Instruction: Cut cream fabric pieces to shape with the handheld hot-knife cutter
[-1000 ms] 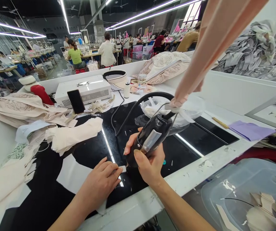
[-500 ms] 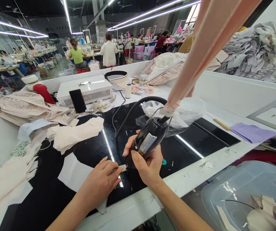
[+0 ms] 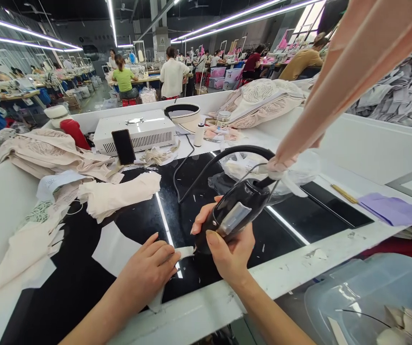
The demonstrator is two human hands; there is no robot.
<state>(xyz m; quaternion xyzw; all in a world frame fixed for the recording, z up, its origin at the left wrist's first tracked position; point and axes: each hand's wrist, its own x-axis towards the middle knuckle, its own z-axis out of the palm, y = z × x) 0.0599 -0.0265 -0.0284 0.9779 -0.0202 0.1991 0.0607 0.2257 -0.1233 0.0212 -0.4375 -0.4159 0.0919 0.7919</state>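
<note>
On the black worktop (image 3: 127, 225), the left hand (image 3: 148, 275) presses flat on a white fabric strip (image 3: 185, 251) — the right hand (image 3: 229, 247) grips a black corded cutter (image 3: 234, 215), its tip at the strip's end.

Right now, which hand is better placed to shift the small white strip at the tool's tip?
Probably left. The left hand presses the white strip onto the black table, while the right hand is full, gripping the black tool.
</note>
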